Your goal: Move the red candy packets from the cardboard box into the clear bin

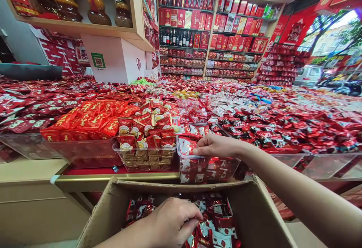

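My left hand (pixel 177 217) is inside an open cardboard box (pixel 118 191), its fingers curled down over loose red-and-white wrapped packets (pixel 220 236). Whatever lies under those fingertips is hidden. At the front rim of a clear plastic bin (pixel 195 165), my right hand (pixel 210 145) has its thumb and fingers closed at a red-and-white candy packet (pixel 186 146). Similar packets stand in rows behind the bin's see-through wall. Directly left is another clear bin (pixel 144 153), stacked with red-and-gold packets marked DURIAN (pixel 127 142).
Bright red packets (pixel 85 119) fill a bin farther left. Dark-and-red sweets (pixel 263 131) lie heaped at right. The display's gold edge (pixel 118 177) runs behind the box. A wooden cabinet (pixel 135 21) overhangs at upper left; stocked shelves (pixel 186 29) line the back.
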`<action>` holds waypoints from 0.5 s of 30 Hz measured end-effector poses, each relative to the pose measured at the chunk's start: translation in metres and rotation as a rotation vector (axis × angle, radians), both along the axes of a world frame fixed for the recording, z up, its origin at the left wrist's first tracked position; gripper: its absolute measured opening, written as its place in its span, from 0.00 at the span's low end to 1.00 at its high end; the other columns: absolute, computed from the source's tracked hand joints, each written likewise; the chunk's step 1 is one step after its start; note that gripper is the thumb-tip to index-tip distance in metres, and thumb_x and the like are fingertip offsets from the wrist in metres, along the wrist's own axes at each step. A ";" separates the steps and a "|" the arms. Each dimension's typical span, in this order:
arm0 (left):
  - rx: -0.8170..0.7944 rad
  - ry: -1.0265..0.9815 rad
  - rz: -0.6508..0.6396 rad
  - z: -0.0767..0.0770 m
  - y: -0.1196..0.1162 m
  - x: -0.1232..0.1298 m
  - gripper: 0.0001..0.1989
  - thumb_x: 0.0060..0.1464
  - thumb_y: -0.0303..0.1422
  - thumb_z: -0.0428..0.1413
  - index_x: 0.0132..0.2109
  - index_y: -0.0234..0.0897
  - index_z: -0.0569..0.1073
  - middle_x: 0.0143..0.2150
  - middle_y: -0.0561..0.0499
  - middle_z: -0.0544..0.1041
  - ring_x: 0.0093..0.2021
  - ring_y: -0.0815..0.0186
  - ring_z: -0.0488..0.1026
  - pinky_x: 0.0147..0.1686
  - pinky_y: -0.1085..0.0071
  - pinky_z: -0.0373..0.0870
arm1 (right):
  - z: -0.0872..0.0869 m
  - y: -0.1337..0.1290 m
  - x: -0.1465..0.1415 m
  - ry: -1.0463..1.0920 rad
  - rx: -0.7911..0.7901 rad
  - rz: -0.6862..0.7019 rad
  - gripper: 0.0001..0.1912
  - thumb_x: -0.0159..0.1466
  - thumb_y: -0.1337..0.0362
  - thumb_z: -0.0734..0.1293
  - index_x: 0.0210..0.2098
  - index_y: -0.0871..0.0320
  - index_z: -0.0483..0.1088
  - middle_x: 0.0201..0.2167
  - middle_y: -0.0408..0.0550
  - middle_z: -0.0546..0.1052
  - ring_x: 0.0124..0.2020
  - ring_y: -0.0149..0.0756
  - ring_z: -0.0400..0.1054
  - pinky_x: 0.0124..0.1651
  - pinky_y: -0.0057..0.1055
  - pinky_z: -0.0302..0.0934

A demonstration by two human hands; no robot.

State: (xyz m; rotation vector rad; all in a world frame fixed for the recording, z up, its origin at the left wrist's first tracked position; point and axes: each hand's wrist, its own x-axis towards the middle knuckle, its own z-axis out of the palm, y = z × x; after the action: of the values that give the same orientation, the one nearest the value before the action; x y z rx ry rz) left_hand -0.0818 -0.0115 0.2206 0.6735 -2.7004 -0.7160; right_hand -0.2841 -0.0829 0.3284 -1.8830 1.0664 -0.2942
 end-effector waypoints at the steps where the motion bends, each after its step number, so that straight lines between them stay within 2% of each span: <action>1: 0.002 -0.004 -0.003 -0.001 0.000 0.000 0.11 0.53 0.26 0.49 0.41 0.37 0.74 0.34 0.49 0.79 0.33 0.64 0.75 0.33 0.75 0.68 | 0.001 0.000 0.000 0.014 -0.005 0.004 0.20 0.59 0.52 0.62 0.19 0.60 0.63 0.14 0.38 0.67 0.17 0.26 0.60 0.25 0.25 0.54; 8: -0.019 -0.040 -0.026 -0.001 -0.001 -0.001 0.11 0.53 0.26 0.49 0.41 0.36 0.74 0.35 0.48 0.79 0.35 0.63 0.76 0.34 0.75 0.68 | 0.004 0.002 0.004 0.001 0.047 0.086 0.23 0.61 0.47 0.57 0.25 0.60 0.66 0.20 0.42 0.71 0.19 0.27 0.62 0.23 0.24 0.54; 15: -0.050 -0.048 -0.060 -0.005 -0.001 -0.002 0.11 0.52 0.24 0.49 0.41 0.36 0.74 0.35 0.49 0.79 0.35 0.62 0.76 0.34 0.74 0.68 | 0.005 0.000 0.002 0.140 -0.101 0.102 0.21 0.60 0.49 0.60 0.28 0.61 0.70 0.21 0.43 0.72 0.21 0.27 0.62 0.26 0.24 0.55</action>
State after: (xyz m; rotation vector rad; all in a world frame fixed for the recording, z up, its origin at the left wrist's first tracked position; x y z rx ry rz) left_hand -0.0842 -0.0120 0.2158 0.6073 -2.7827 -0.6523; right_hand -0.2818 -0.0832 0.3333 -2.0658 1.0601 -0.1620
